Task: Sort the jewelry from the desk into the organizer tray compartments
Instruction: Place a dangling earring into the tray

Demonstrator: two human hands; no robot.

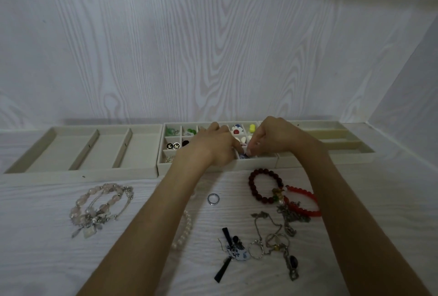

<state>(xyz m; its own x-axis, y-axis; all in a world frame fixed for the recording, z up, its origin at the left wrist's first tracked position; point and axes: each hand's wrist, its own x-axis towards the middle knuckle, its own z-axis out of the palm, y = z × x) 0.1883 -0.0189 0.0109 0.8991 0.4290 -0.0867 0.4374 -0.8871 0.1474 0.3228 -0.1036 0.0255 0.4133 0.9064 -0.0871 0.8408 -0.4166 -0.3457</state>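
White wood-grain desk (47, 260) w/ matching wall behind; three beige trays lined up along the back edge.

L hand (213, 146) sits over the middle tray (161, 165), fingers curled down into the front compartments, tips next to a small blue-white piece (244, 156) in a front-row slot. Can't tell if it's actually gripping anything. R hand (267, 137) comes in from the other side, thumb & forefinger pinching that same piece. Both hands nearly touching, and my wrists block most of the tray's centre.

Left to right on the desk: left tray (23, 165) w/ long slots, near it a pile of pink bead bracelets (99, 208) w/ silver charms. Pearl strand (184, 231) half hidden under my L forearm. Silver ring (213, 199) lies alone btwn my arms. Black & blue-white earrings (231, 252) closer to me. Dark red bead bracelet (264, 185) just in front of the middle tray, touching a bright red bracelet (305, 201); tangled silver chains (279, 234) below them. Right tray (343, 151) partly behind my R arm.

Middle tray holds small stuff already: green bits, black-gold studs (173, 146), a white flower piece (235, 129), something yellow (252, 127).
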